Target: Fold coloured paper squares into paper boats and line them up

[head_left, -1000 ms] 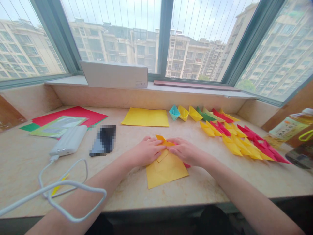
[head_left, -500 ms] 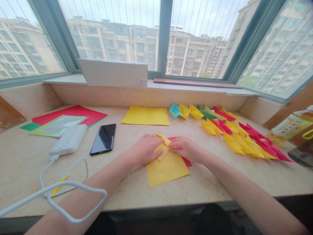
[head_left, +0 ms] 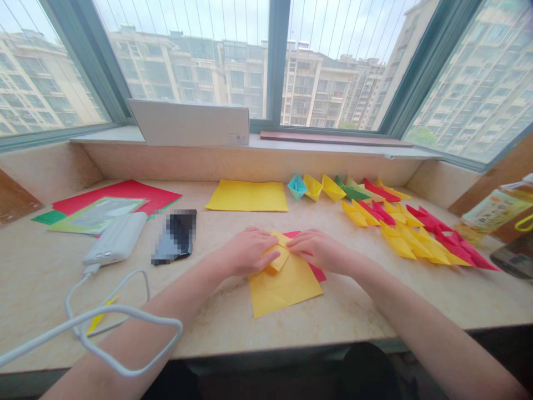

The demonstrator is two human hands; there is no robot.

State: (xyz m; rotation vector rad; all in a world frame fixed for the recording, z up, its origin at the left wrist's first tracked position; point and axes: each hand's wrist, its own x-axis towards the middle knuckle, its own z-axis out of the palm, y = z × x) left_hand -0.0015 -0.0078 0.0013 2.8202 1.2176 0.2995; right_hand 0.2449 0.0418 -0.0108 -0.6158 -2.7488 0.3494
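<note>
A small folded piece of yellow paper [head_left: 280,261] lies between my hands, with a crease line across its upper part. My left hand [head_left: 253,253] grips its left side, thumb low and fingers along the upper edge. From the other side my right hand [head_left: 315,251] pinches the upper right edge with fingers bent together. Underneath is a flat yellow paper sheet [head_left: 287,291], its near part bare. A red paper [head_left: 318,273] sticks out from below on the right, partly covered by my right hand.
Folded paper boats and shapes [head_left: 403,240] stand at the right, near a bottle [head_left: 495,208]. Behind my hands lies a yellow sheet [head_left: 246,196]. Leftward are a phone [head_left: 177,236], a white power bank [head_left: 116,239] with a looping cable [head_left: 125,312], and red paper [head_left: 125,194].
The yellow paper's upper flap, raised half a second ago, now lies flatter under my fingers. Both hands stay in nearly the same place.
</note>
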